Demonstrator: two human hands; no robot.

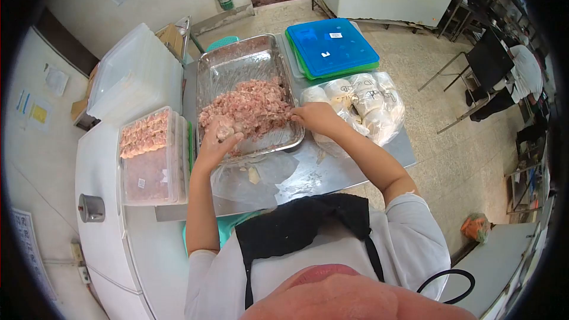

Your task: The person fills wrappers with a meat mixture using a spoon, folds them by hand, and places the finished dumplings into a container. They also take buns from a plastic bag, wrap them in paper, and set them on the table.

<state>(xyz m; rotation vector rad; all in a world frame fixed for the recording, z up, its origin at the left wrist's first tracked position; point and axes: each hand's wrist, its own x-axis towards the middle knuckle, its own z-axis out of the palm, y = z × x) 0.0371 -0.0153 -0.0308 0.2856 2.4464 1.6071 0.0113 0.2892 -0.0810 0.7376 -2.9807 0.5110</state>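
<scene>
Pinkish minced meat is heaped in a deep metal tray on the steel table. My left hand, at the tray's near left corner, is curled round a small pale dumpling with meat showing on it. At the right rim, my right hand has its fingers closed at the edge of the meat. Whatever thin thing those fingers pinch is too small to make out. Just right of the tray lies a clear plastic bag of white round stacks, with handwriting on it.
A clear container partly filled with rows of dumplings stands at the left. Behind it are stacked clear boxes. Blue and green lids lie at the back right. A person in a white shirt sits far right, beside a black chair.
</scene>
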